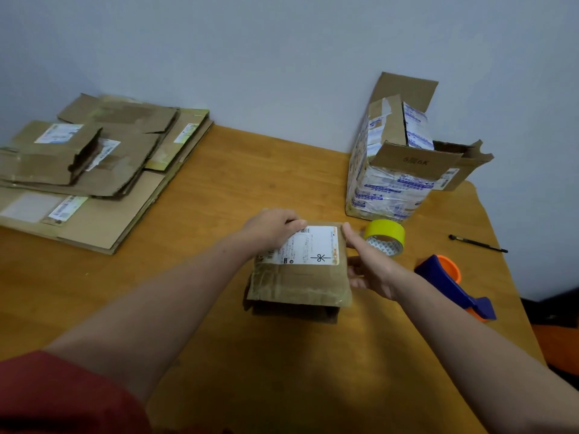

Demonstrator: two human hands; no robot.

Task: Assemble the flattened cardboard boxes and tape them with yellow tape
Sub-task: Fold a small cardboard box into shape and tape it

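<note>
we hold the small box (300, 270) mid-table, left hand (269, 230) curled over its far edge and right hand (366, 267) clasping its right side, seemingly not yet taped, the yellow tape roll (384, 236) just beside it and the flattened stack (94, 170) yet to assemble.

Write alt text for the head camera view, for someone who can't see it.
A person's left hand and right hand hold a small cardboard box with a white label on a wooden table. A yellow tape roll sits just beyond the right hand; flattened boxes are stacked at far left and an open box stands at far right.
</note>
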